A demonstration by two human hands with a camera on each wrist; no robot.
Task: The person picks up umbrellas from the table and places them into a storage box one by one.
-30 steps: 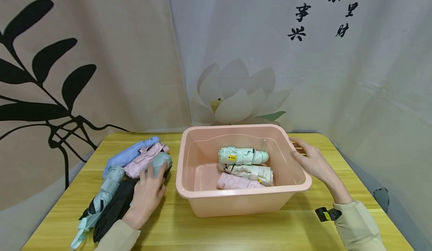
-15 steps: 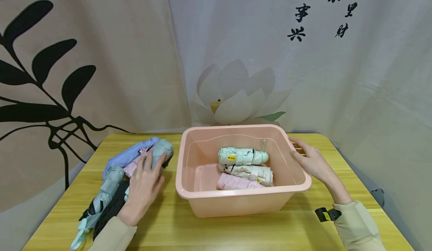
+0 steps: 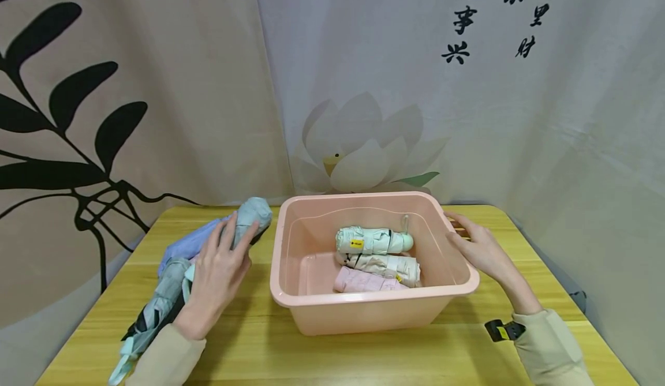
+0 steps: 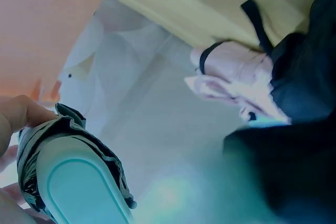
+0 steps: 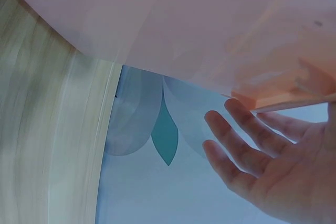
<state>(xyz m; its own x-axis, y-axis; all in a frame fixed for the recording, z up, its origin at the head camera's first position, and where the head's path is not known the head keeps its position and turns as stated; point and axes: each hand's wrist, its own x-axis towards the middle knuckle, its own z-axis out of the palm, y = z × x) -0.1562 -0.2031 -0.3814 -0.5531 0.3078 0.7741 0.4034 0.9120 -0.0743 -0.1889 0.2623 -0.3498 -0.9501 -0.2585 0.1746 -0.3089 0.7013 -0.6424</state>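
Note:
In the head view my left hand (image 3: 218,276) grips a folded grey-green umbrella (image 3: 253,216) above the table's left side. Its flat mint handle end (image 4: 79,182) faces the left wrist camera. Beneath and beside this hand lie more folded umbrellas, a blue one (image 3: 189,240) and a pale teal one (image 3: 168,285); a black one is mostly covered. My right hand (image 3: 480,244) rests at the right rim of a pink plastic basin (image 3: 363,314). Its fingers (image 5: 236,145) are loosely extended under the rim. Inside the basin lie a mint umbrella (image 3: 371,239), a white one (image 3: 387,266) and a pink one (image 3: 366,280).
The basin stands mid-table, a short way right of the umbrella pile. A wooden table (image 3: 374,363) bears everything, and a printed curtain (image 3: 208,86) hangs behind its back edge. A pink umbrella (image 4: 231,72) shows in the left wrist view.
My left hand has lifted the grey-green umbrella off the pile, moving it up and slightly towards the back. My right hand and the basin stay put.

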